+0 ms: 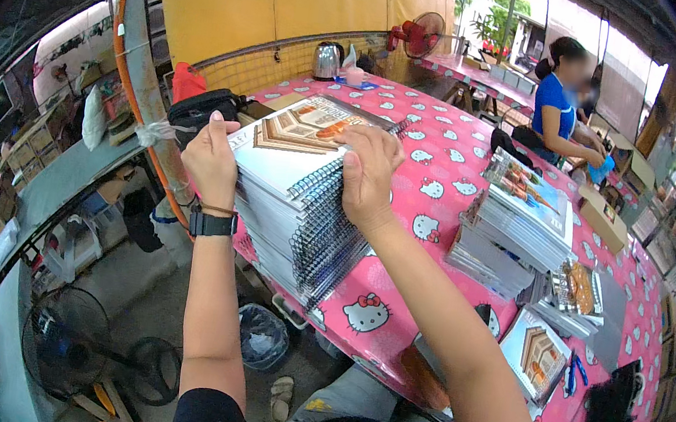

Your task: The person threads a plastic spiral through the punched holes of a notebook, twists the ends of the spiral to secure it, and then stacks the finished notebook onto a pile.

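A tall stack of spiral-bound books (pixel 287 175) stands on the pink patterned table near its left edge, black coils facing right. The top cover shows a brown picture on white. My left hand (pixel 211 160) grips the stack's left side, thumb up at the top corner and its other fingers partly hidden. At the coil side, my right hand (pixel 370 173) holds the upper books, fingers bent over the top cover and thumb against the coils. To the right sits another pile of books (pixel 524 208), with a single book (pixel 535 355) lying closer to me.
The pink table (pixel 419 305) also bears a kettle (pixel 328 61), a black bag (pixel 205 113), blue-handled cutters (pixel 576 373) and black cloth (pixel 611 409). A person in blue (pixel 555 107) works at the far right. Below left are a lined bin (pixel 262 337) and a floor fan (pixel 69 338).
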{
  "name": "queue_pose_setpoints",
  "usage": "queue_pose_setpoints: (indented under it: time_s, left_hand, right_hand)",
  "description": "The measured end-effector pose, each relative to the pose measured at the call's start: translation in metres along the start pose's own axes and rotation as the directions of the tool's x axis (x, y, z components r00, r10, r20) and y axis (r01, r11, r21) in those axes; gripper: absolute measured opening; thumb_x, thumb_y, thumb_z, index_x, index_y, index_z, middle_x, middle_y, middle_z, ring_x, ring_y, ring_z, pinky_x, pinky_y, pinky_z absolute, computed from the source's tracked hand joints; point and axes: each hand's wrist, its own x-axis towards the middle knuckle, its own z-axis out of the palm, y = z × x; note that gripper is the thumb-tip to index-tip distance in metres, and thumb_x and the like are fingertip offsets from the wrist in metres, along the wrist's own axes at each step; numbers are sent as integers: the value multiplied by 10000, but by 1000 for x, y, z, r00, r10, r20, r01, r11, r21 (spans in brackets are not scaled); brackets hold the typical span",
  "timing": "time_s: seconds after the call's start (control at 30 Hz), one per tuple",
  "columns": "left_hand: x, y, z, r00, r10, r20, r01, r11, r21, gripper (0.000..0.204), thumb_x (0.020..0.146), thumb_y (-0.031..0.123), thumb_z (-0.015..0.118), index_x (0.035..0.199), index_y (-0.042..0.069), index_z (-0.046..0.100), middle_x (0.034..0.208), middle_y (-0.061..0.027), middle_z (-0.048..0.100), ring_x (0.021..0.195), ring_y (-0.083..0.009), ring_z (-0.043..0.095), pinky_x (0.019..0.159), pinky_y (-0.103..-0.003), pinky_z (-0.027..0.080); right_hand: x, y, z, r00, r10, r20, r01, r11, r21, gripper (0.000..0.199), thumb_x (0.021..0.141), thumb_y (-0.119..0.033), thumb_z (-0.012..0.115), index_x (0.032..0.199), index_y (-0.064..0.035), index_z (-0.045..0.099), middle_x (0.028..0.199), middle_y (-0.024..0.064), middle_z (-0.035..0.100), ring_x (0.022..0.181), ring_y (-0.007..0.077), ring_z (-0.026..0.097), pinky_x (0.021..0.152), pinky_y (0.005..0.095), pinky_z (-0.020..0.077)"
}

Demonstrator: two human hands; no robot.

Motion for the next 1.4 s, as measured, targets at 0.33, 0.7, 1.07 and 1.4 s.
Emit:
queue_pose_setpoints:
  time_s: [0.33,0.7,1.07,1.4]
  left_hand:
    - [-36,44,-4,910,413,-26,-413,905,-98,377,968,255,405,967,-26,657,1050,-144,637,1033,-241,560,986,-363,330]
    - [-61,53,-1,830,533,163,-503,842,-194,507,966,387,294,753,57,613,793,-74,540,820,-245,479,790,-379,300]
    - [-65,39,-3,803,545,241,-516,838,-175,612,968,493,195,942,48,614,979,-138,580,996,-312,498,945,-428,306]
    - [-173,72,-40,852,488,-191,-504,662,-555,295,935,240,348,844,13,513,879,-141,525,900,-297,536,848,-454,436]
  right_hand:
    - [-6,33,-31,846,524,-104,-495,842,216,511,935,-374,458,1286,-8,392,1260,205,438,1204,344,386,1022,418,281]
    - [10,56,8,792,607,-62,-561,764,318,552,931,-433,457,1248,14,388,1228,228,447,1177,354,399,1009,426,303]
    - [-4,67,-62,853,389,347,-448,888,106,740,899,-399,545,1439,-48,178,1420,226,276,1303,337,301,1071,409,258]
    - [-107,-6,-396,332,892,308,-623,452,-638,198,769,-150,692,897,-5,649,809,99,660,794,204,631,744,325,486]
